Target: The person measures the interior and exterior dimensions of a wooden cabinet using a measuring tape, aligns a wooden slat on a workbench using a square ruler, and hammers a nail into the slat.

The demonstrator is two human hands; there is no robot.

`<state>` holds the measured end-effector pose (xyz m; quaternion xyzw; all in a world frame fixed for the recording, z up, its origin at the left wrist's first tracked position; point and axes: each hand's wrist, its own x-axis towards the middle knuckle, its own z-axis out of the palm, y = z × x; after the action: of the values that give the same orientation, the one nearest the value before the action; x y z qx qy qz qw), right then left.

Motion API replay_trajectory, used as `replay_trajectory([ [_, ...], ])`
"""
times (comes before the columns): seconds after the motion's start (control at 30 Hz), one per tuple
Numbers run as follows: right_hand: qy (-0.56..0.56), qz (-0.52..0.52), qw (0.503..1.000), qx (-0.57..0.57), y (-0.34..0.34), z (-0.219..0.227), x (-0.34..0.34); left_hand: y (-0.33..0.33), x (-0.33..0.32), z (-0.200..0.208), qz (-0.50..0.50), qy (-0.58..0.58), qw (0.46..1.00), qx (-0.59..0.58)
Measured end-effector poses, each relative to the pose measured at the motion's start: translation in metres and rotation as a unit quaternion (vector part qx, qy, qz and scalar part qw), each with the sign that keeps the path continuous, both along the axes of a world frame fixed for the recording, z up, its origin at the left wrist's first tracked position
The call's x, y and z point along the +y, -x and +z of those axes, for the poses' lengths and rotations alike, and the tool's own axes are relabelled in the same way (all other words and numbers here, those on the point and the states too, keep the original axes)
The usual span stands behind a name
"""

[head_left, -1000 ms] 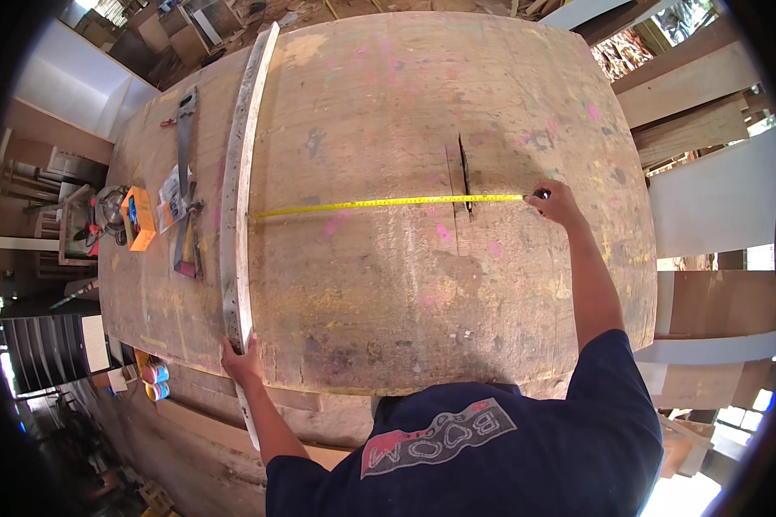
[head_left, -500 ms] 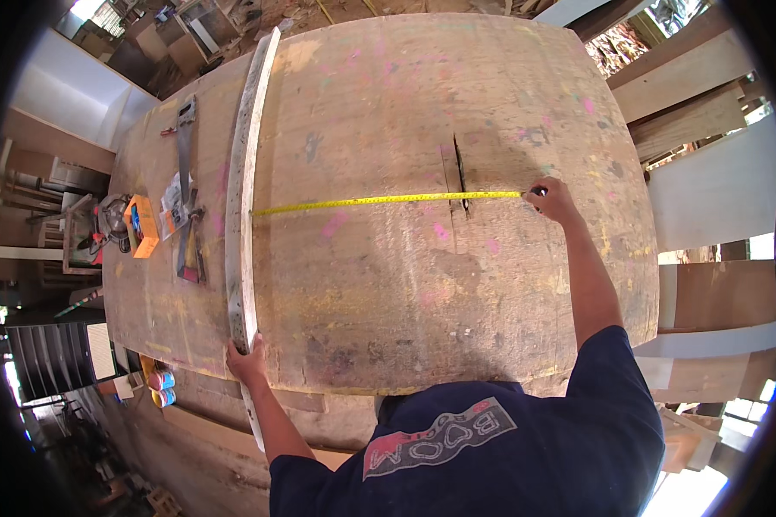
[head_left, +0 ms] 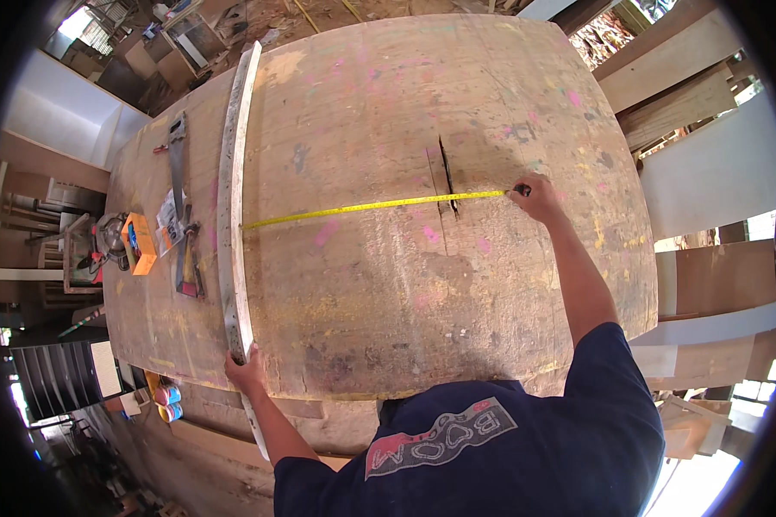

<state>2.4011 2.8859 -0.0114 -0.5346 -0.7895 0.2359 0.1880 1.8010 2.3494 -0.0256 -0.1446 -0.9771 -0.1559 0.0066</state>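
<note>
A long, pale straight batten (head_left: 236, 207) with a grey, spotted side lies across the left part of a large worn wooden tabletop (head_left: 362, 293). Its near end sticks out past the table's front edge. My left hand (head_left: 247, 372) is closed around the batten near that edge. In my right hand (head_left: 536, 202), at the right of the table, is a dark tape measure (head_left: 522, 189), mostly covered by the fingers. The yellow tape blade (head_left: 371, 206) stretches from it to the batten, passing over a dark split (head_left: 447, 172) in the wood.
Left of the batten lie a handsaw (head_left: 177, 159), an orange box (head_left: 138, 244), a clear plastic bag (head_left: 171, 215) and hand tools (head_left: 190, 267). A power tool (head_left: 110, 237) sits at the left edge. Boards (head_left: 716, 172) stand along the right side; cans (head_left: 169, 403) are below, front left.
The whole view has shifted and turned slightly, so the table and tools appear a little displaced. Both hands keep their holds, and the tape blade stays stretched out from the batten.
</note>
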Motion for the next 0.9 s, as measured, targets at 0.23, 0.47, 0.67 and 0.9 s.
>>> replay_trajectory([
  [0.23, -0.042, -0.002, 0.999, -0.002, 0.005, 0.003, -0.005, 0.007, -0.006, -0.006, -0.018, -0.005, 1.0, 0.022],
  [0.47, -0.006, 0.004, 1.0, 0.004, 0.01, 0.01, -0.003, 0.014, -0.01, -0.01, -0.014, -0.01, 1.0, 0.023],
  [0.67, -0.022, 0.011, 1.0, 0.008, 0.004, 0.001, -0.002, 0.013, -0.003, -0.006, -0.005, 0.006, 1.0, 0.008],
  [0.9, -0.025, -0.011, 0.999, -0.034, 0.009, 0.006, -0.011, 0.012, -0.006, -0.008, 0.003, 0.013, 1.0, 0.016],
])
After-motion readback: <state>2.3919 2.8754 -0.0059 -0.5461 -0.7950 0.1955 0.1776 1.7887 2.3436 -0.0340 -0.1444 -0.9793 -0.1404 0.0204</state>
